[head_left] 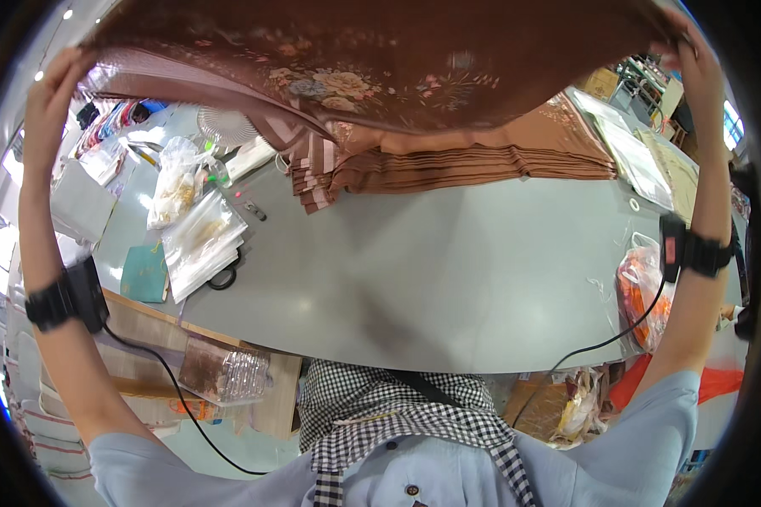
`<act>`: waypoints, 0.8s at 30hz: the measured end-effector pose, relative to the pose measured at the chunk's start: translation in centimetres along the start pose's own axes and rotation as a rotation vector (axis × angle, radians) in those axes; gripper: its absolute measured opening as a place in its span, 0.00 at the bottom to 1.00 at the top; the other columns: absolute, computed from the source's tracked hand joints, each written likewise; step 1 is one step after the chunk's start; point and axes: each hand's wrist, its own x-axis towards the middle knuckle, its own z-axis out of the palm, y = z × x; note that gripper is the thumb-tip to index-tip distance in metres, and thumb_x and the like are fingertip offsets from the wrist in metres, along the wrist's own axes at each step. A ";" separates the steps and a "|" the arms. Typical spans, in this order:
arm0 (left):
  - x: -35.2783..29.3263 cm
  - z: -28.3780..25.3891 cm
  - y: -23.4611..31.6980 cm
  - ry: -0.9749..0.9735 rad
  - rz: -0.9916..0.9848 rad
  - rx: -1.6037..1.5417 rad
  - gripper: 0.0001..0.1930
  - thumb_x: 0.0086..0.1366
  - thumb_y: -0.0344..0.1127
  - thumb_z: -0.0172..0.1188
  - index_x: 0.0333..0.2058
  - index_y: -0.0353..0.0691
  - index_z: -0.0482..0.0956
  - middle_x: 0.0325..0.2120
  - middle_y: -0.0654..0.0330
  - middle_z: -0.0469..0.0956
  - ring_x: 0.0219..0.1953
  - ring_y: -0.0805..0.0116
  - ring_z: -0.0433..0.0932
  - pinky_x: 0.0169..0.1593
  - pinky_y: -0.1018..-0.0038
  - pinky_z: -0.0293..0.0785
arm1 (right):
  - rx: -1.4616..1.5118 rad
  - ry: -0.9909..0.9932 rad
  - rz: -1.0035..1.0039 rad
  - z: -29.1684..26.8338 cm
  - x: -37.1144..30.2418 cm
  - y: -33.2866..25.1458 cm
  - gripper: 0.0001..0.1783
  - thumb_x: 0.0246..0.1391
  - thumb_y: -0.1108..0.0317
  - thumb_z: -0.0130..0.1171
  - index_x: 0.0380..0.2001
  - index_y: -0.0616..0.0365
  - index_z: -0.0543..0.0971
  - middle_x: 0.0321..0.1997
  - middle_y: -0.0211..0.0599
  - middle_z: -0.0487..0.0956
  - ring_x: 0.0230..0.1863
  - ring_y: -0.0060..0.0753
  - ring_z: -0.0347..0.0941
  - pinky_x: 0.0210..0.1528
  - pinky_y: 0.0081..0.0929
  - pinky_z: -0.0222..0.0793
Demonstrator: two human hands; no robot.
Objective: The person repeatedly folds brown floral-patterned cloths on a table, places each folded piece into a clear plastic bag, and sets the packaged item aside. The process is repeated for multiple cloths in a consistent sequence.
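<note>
I hold a brown cloth with a floral print spread wide and raised high above the grey table. My left hand grips its left corner at the upper left. My right hand grips its right corner at the upper right. Both arms are stretched upward, each with a black wrist device and cable. Under the raised cloth, a stack of folded brown cloths lies on the far side of the table.
Clear plastic bags, a teal pouch, black scissors and a small white fan lie at the table's left. An orange-filled bag sits at the right edge. Flat clear packets lie far right. A wooden surface stands lower left.
</note>
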 end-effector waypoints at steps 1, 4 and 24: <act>-2.2 0.2 1.5 -0.018 -0.006 -0.009 0.14 0.70 0.33 0.51 0.48 0.32 0.78 0.49 0.60 0.77 0.48 0.72 0.76 0.52 0.77 0.69 | 0.093 -0.083 0.099 -0.7 -1.9 -0.4 0.22 0.63 0.72 0.35 0.57 0.62 0.71 0.58 0.42 0.73 0.52 0.33 0.76 0.55 0.26 0.71; -8.2 0.3 6.2 -0.134 -0.098 -0.118 0.13 0.69 0.27 0.50 0.49 0.33 0.76 0.53 0.58 0.72 0.51 0.69 0.74 0.56 0.76 0.69 | 0.643 -0.255 0.195 -2.1 -8.6 -1.8 0.22 0.63 0.64 0.40 0.54 0.62 0.72 0.58 0.43 0.74 0.54 0.36 0.75 0.54 0.30 0.72; -35.1 14.2 16.5 -0.488 -0.938 -0.688 0.08 0.64 0.30 0.54 0.35 0.28 0.77 0.25 0.62 0.77 0.31 0.78 0.69 0.35 0.77 0.67 | 0.738 -0.391 1.128 6.1 -40.7 -7.7 0.07 0.61 0.73 0.51 0.34 0.65 0.76 0.31 0.43 0.81 0.37 0.37 0.77 0.45 0.28 0.69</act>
